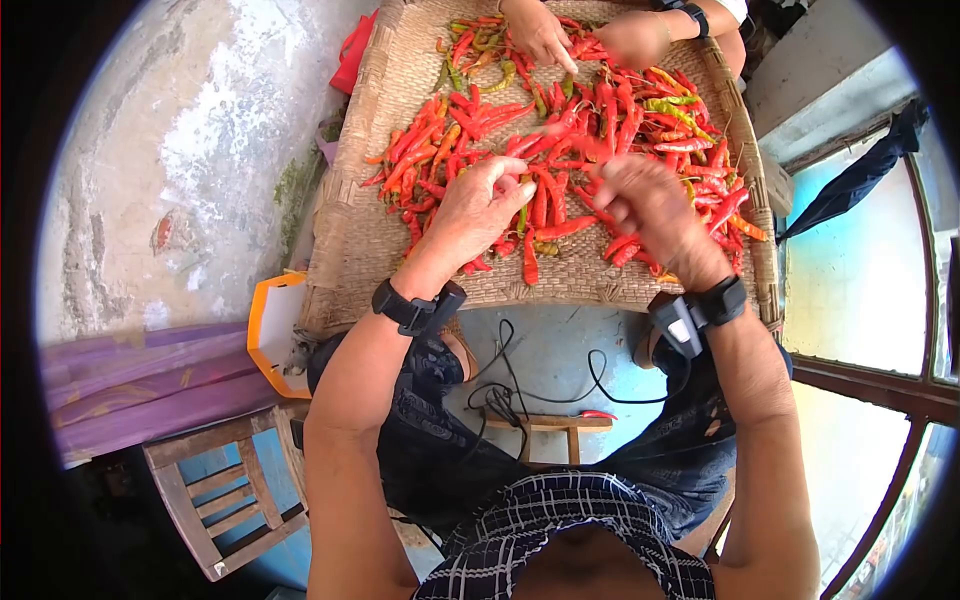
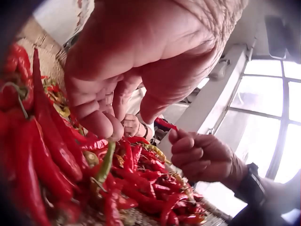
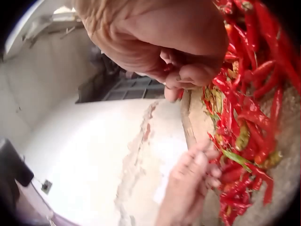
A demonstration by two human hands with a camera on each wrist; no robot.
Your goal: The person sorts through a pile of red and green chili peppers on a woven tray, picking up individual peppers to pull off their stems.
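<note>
My left hand (image 1: pixel 478 208) reaches over the chilies, fingers loosely bent and thumb apart from them. In the left wrist view the fingertips of the left hand (image 2: pixel 136 61) are at the end of a green chili (image 2: pixel 104 165); whether they touch it I cannot tell. Raised to the right, my right hand (image 1: pixel 655 210) is blurred. The left wrist view shows that right hand (image 2: pixel 204 157) pinching a red chili (image 2: pixel 164 124) between thumb and finger. Many red chilies (image 1: pixel 565 227) lie beneath both hands on a woven tray (image 1: pixel 345 240).
Another person's hands (image 1: pixel 540 35) work among chilies at the tray's far edge. A wall (image 1: pixel 200 130) stands left, and windows (image 1: pixel 850 250) right. Below are a black cable (image 1: pixel 510 370), a wooden stool (image 1: pixel 560 423) and a wooden chair (image 1: pixel 230 490). An orange-rimmed container (image 1: pixel 262 320) sits beside the tray.
</note>
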